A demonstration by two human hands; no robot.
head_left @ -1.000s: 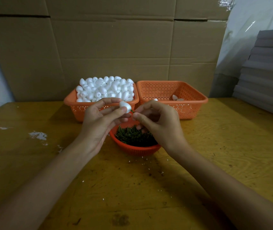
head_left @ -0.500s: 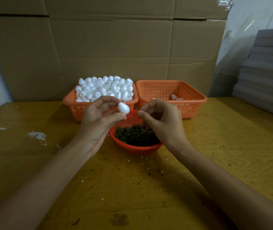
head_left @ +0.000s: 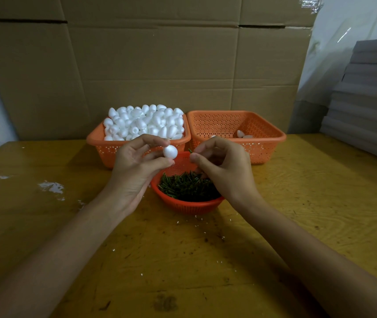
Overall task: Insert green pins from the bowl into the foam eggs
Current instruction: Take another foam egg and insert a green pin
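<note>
Where it is pinched between the thumb and forefinger of the left hand, a white foam egg of matt, grainy surface is held above the far rim of the bowl, over the middle of the counter. It is seen almost round, so its long axis cannot be told for sure. The other left fingers are loosely curled behind it. A green pin is pinched between the thumb and forefinger of the right hand. Only its short, thin tip is seen, pointed up and left toward the egg, just beside it but apart. The other right fingers are curled over the bowl.

The bowl is round, of red plastic mesh, and is filled with slender dark green pins lying every way. Along the counter's far edge two square orange perforated baskets are set side by side. The left basket is heaped with foam eggs, while a few eggs lie in the right basket. The counter is of yellowish grained wood, strewn with white crumbs. Brown cardboard is stood behind it, and flat grey slabs are stacked at its right edge.
</note>
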